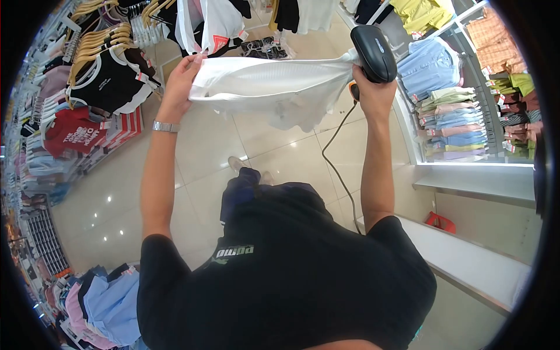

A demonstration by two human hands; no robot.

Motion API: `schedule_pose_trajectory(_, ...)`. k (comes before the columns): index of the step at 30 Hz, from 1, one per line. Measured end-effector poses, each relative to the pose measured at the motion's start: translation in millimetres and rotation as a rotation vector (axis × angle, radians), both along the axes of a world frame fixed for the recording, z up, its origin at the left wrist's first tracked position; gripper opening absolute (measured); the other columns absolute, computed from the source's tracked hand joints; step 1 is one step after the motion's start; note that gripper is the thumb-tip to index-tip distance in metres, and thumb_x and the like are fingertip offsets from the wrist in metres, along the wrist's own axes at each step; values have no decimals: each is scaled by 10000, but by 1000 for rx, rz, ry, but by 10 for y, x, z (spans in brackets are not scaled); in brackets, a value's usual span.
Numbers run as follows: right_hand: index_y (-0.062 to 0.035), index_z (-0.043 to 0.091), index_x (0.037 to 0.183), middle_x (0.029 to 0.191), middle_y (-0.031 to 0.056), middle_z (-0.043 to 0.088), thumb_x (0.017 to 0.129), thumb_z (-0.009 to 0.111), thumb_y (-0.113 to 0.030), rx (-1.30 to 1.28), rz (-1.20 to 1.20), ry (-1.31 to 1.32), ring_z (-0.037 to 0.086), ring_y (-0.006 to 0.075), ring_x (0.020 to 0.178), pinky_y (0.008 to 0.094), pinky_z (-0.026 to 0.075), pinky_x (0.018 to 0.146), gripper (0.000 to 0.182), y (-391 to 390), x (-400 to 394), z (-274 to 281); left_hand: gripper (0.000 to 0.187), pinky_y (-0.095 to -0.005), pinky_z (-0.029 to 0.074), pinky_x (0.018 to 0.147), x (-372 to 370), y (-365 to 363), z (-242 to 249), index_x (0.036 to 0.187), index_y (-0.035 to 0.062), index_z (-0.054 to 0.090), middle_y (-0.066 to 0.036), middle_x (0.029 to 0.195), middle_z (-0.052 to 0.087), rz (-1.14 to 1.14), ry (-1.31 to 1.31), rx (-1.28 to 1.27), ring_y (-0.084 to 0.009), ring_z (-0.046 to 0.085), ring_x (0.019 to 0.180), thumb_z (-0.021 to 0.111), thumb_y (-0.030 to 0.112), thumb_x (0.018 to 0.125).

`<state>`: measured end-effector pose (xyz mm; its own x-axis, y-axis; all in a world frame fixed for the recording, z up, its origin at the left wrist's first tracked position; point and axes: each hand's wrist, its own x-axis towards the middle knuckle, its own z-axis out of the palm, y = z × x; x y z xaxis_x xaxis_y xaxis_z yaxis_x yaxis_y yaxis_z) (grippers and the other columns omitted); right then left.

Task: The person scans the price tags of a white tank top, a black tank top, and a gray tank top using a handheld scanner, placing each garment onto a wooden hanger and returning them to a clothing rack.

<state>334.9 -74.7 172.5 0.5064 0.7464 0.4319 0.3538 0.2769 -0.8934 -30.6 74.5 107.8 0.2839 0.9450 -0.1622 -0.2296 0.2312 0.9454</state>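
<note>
My left hand (pixel 182 81), with a metal watch on the wrist, pinches one end of a white garment (pixel 274 73). The cloth stretches sideways across to my right hand (pixel 373 93), its lower part hanging loose and thin. My right hand is closed around a black handheld garment steamer (pixel 375 54), held upright with its large rounded head above the fingers. The garment's right end meets the steamer at the head's left side; whether my fingers also hold cloth there is hidden. From the steamer's base a dark cord (pixel 333 166) runs down toward my right side.
Racks of hanging clothes, including black-and-white tops (pixel 108 81) and a red shirt (pixel 76 131), line the left. Shelves of folded shirts (pixel 452 122) stand at right above a white counter (pixel 466 256). A white bag (pixel 213 29) is beyond my left hand. Tiled floor (pixel 204 146) lies below.
</note>
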Motion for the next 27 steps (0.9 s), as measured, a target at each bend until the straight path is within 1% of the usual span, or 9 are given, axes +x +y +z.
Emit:
schedule_pose_trajectory(2,21,685,890,703,6,629,822,737,-44,-18,0,25,537,57,553,252,420,510,108,46,28,-20,421,-243,543,752,-109,3,82,1393,27,482,-58,1050,638,-91,-15,-75,-89,634,856,553,252,1044)
schedule_pose_trajectory(5,22,693,894,735,9,641,809,748,-54,-16,31,61,571,71,620,258,456,576,127,138,72,-109,517,-240,547,771,-422,199,-21,1491,33,370,-77,1085,601,-468,-536,-135,-89,622,882,561,189,1036)
schedule_pose_trajectory(8,24,700,903,769,14,653,789,763,-54,-14,40,23,595,86,692,265,480,647,152,212,114,-197,552,-234,552,786,-372,43,206,1521,31,307,-101,1145,573,-354,-520,-140,-90,621,890,548,120,1031)
schedule_pose_trajectory(9,25,702,907,781,15,657,782,767,-51,-50,46,42,601,90,713,267,485,668,160,225,137,-204,468,-267,540,842,-292,-83,392,1434,11,432,-60,1037,610,-271,-446,-136,-89,611,896,591,95,1002)
schedule_pose_trajectory(15,20,695,905,813,15,660,762,787,-29,-62,106,142,597,97,726,264,488,678,177,233,252,-252,567,-324,442,1012,-331,-91,326,1472,38,437,-38,1226,553,-179,-303,86,-136,547,1117,636,20,941)
schedule_pose_trajectory(22,5,686,929,868,18,654,723,834,-19,-204,228,105,592,99,756,262,497,700,255,-24,400,-196,368,-261,457,905,-372,-402,440,1258,28,615,-10,1133,582,-220,176,175,-88,555,1009,668,-2,895)
schedule_pose_trajectory(24,-11,671,1023,935,18,669,704,848,-8,-274,314,105,586,94,837,264,498,727,365,-176,430,-25,340,-254,450,863,-406,-532,651,1224,33,616,4,1088,564,-359,353,162,-71,533,1003,678,16,890)
schedule_pose_trajectory(25,-14,665,1059,956,20,675,697,850,-3,-266,362,103,584,94,858,267,499,739,407,-248,430,79,347,-240,448,844,-433,-560,737,1219,52,625,6,1066,563,-430,323,148,-81,534,991,679,4,880)
schedule_pose_trajectory(27,-25,631,1195,1038,32,693,678,848,20,-282,475,124,580,97,934,280,506,788,563,-371,482,369,320,-253,459,863,-543,-504,1036,1204,60,641,-1,1075,603,-484,260,365,-108,566,998,647,-9,892)
